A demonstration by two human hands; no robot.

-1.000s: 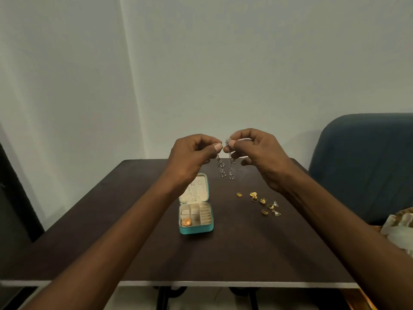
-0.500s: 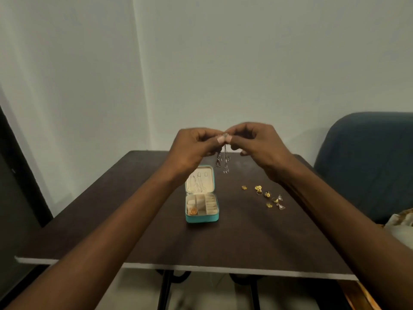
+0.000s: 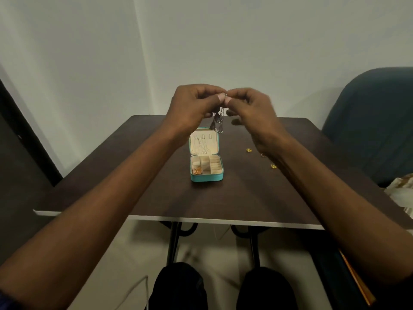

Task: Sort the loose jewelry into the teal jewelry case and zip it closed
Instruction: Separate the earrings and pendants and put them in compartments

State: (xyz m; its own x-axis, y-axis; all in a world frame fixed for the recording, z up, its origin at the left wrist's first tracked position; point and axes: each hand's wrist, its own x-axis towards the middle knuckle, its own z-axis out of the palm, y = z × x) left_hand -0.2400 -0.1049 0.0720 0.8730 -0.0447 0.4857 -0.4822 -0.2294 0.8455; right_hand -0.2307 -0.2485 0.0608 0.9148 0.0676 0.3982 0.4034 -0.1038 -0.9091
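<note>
My left hand [image 3: 194, 106] and my right hand [image 3: 250, 110] are raised above the table, fingertips together, pinching the tops of silver dangling earrings [image 3: 218, 119] that hang between them. Below them the teal jewelry case [image 3: 206, 176] lies open on the dark table [image 3: 156, 198]. Its cream lid [image 3: 204, 142] is flipped back, and a gold piece [image 3: 197, 171] sits in the front left compartment. Small gold jewelry pieces [image 3: 248, 150] lie loose to the right of the case, partly hidden by my right forearm.
A dark blue chair [image 3: 371, 121] stands at the right of the table. A pale patterned cloth [image 3: 402, 189] lies at the right edge. White walls stand behind the table. My knees [image 3: 178, 287] show under the near table edge.
The view has tilted down and the hands sit higher over the case. The two hands have closed together, so the earrings hang bunched rather than apart.
</note>
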